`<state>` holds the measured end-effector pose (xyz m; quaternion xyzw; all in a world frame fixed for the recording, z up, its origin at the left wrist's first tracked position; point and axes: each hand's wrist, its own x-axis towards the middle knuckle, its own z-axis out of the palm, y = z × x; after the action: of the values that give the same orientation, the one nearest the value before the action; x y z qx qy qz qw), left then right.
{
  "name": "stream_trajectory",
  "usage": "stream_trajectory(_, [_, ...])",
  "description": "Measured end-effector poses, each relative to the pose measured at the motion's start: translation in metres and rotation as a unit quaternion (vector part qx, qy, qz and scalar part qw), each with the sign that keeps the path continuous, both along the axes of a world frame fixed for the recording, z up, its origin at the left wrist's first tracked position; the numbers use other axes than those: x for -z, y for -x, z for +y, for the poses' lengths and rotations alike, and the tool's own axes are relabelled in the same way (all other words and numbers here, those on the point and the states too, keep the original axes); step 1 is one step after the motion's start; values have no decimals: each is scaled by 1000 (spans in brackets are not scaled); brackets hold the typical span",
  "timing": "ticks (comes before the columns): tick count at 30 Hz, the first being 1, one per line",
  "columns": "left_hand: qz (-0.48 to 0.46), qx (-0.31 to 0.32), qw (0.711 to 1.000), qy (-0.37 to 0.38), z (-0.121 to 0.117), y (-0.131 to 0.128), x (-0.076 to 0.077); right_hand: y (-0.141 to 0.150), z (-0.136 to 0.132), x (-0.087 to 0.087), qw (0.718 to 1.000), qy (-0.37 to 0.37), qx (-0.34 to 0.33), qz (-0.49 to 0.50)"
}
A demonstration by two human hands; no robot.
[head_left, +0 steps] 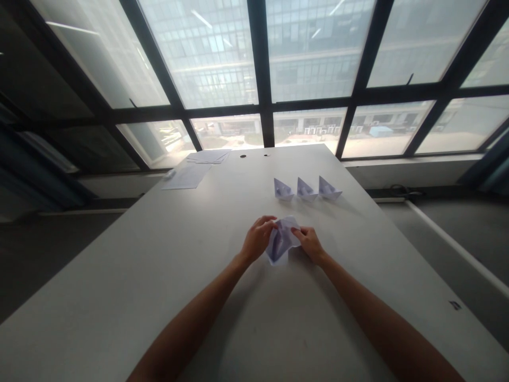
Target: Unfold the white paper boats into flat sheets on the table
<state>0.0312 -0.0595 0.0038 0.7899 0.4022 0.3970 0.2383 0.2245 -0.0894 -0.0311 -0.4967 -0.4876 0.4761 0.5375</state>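
Note:
A partly folded piece of white paper (280,243) is held just above the grey table (159,276), near its middle. My left hand (257,239) pinches its left upper edge. My right hand (309,243) pinches its right side. Both hands have their fingers closed on the paper, which looks pulled open between them. Beyond it, three finished white paper boats stand in a row: the left boat (283,190), the middle boat (306,189) and the right boat (328,188).
Flat sheets of white paper (186,176) lie at the far left of the table, with more sheets (209,156) behind them. Two small round holes (243,156) sit near the far edge. Large windows rise behind the table.

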Motion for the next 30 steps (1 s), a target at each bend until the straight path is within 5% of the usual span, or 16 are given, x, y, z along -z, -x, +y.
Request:
stream_trajectory(5, [62, -64, 995, -43, -5, -4, 1, 4, -3, 2, 997, -42, -43, -46])
stream_trajectory(10, [-115, -29, 990, 77, 0, -4, 1, 1, -1, 4, 999, -41, -16, -31])
stream_trajectory(15, [-332, -5, 870, 365, 15, 7, 2, -5, 5, 8, 996, 11, 72, 49])
stream_trajectory(18, [-372, -45, 823, 428, 24, 12, 9, -7, 6, 7, 986, 48, 57, 148])
stream_trajectory(23, [-326, -193, 883, 276, 37, 21, 21, -14, 8, 0, 967, 81, 57, 233])
stream_trajectory(30, [-203, -251, 932, 163, 53, 51, 13, -15, 14, 11, 977, 54, 114, 171])
